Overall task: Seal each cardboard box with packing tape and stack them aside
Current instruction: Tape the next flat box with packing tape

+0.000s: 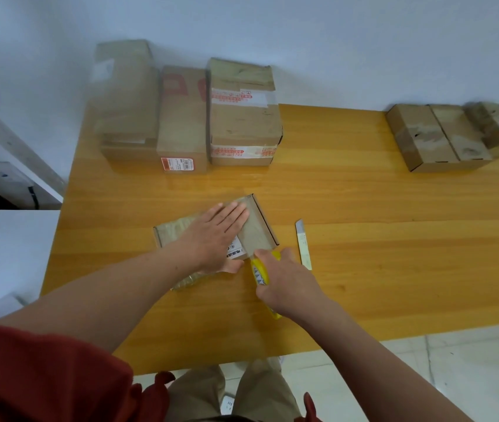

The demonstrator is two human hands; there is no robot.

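A flat cardboard box lies in the middle of the wooden table, covered with clear tape. My left hand presses flat on its top with straight fingers. My right hand grips a yellow utility knife at the box's near right corner. A roll of clear packing tape lies at the box's near edge, mostly hidden under my left forearm. Three cardboard boxes stand along the far edge at the back left.
A pale knife cover or blade strip lies just right of the flat box. A row of small brown boxes sits at the back right corner. The table's near edge runs above my legs; a white wall stands behind.
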